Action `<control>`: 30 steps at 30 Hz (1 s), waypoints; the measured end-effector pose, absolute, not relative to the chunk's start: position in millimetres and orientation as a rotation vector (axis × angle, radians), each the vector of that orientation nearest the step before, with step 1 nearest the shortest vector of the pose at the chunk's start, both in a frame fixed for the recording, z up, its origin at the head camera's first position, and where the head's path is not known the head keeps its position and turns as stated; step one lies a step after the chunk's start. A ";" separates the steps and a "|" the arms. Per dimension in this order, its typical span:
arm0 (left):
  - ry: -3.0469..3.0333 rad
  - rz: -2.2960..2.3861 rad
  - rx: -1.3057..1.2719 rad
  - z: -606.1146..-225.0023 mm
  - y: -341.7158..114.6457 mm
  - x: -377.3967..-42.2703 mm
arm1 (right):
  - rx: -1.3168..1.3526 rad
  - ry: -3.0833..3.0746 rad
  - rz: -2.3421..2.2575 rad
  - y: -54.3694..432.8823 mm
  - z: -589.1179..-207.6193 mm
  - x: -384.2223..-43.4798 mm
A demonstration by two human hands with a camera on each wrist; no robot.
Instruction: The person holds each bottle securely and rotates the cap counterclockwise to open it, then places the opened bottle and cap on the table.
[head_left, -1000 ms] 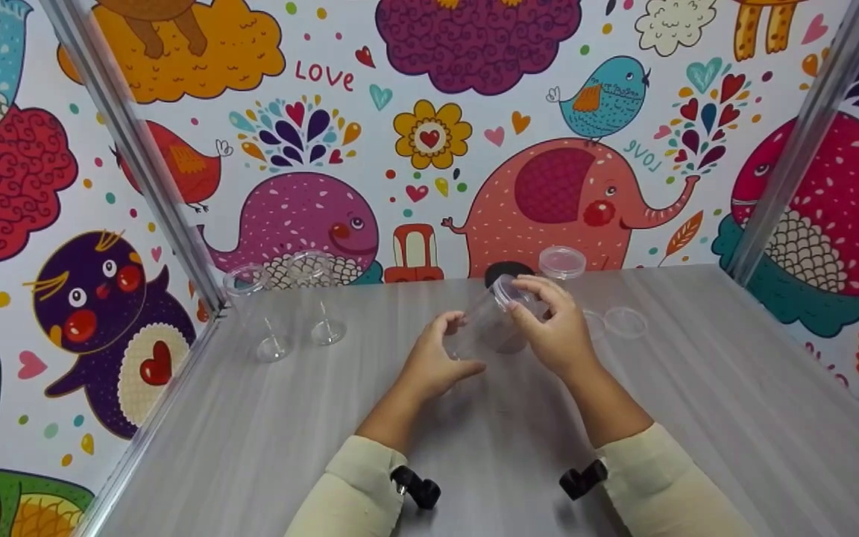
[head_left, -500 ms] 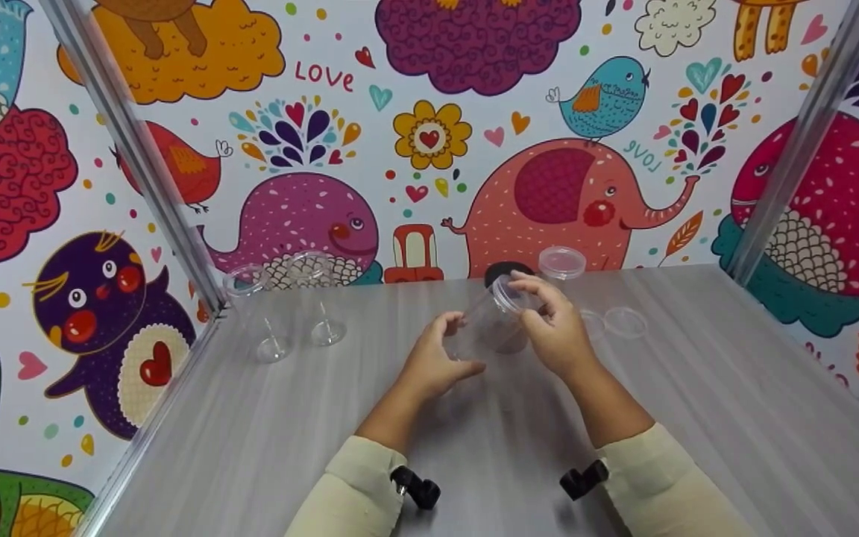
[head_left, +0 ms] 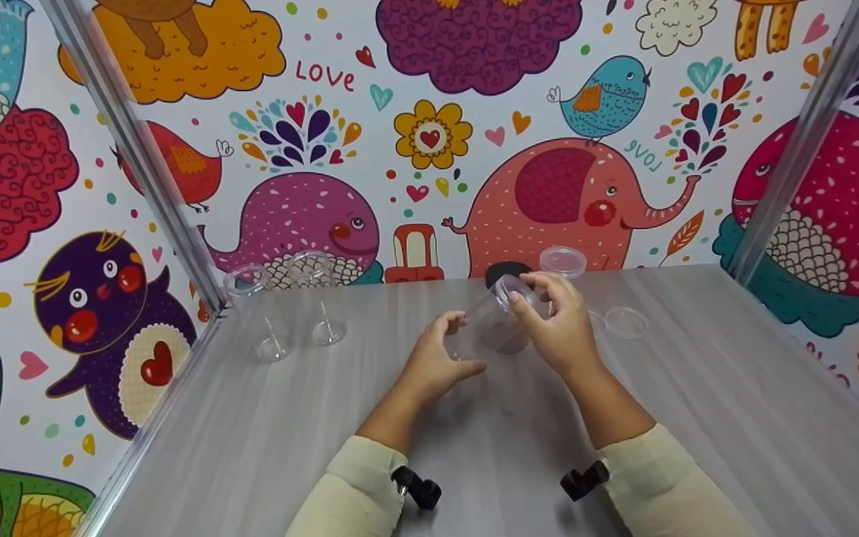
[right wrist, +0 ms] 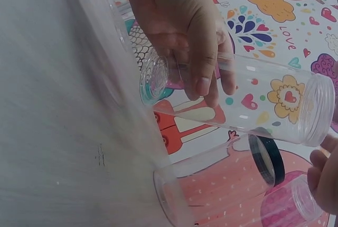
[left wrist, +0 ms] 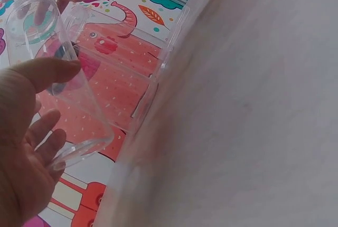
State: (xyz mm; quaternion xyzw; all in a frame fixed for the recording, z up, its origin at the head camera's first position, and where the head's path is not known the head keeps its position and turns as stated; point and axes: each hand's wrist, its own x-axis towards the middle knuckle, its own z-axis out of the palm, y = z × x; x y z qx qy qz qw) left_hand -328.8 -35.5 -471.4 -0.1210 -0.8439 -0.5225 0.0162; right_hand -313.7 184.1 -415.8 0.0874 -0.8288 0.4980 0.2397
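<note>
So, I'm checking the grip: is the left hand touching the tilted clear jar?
Touching. The right wrist view shows the left hand holding the tilted clear jar, its thumb lying across the near wall.

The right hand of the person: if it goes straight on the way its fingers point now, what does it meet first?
Most likely the clear, cylindrical plastic jar that the left hand holds. The right hand seems to be right at its rim, though exact contact is hard to judge.
</note>
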 end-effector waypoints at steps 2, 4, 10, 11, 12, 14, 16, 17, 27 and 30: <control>-2.628 -1.614 -0.375 -471.5 -35.4 -328.7 | 0.206 -2.307 1.353 184.3 -415.4 -313.5; -2.632 -1.600 -0.374 -472.0 -35.5 -328.8 | 0.190 -2.338 1.355 184.6 -415.0 -313.2; -2.628 -1.595 -0.376 -473.0 -36.0 -328.8 | 0.235 -2.341 1.407 185.9 -414.8 -312.5; -2.628 -1.599 -0.374 -472.8 -36.2 -328.6 | 0.248 -2.340 1.411 185.9 -414.9 -312.4; -2.628 -1.602 -0.372 -472.5 -36.3 -328.4 | 0.261 -2.338 1.414 186.0 -415.1 -312.5; -2.627 -1.610 -0.367 -472.0 -36.3 -328.1 | 0.286 -2.328 1.431 185.9 -415.3 -312.4; -2.623 -1.620 -0.361 -471.1 -36.2 -327.7 | 0.310 -2.311 1.449 185.6 -415.5 -312.7; -2.622 -1.625 -0.357 -470.7 -36.3 -327.5 | 0.321 -2.304 1.456 185.5 -415.7 -313.1; -2.617 -1.626 -0.362 -470.3 -36.3 -329.0 | 0.390 -2.239 1.517 183.7 -416.3 -312.8; -2.617 -1.632 -0.347 -470.0 -35.9 -329.0 | 0.396 -2.237 1.518 183.2 -416.2 -312.6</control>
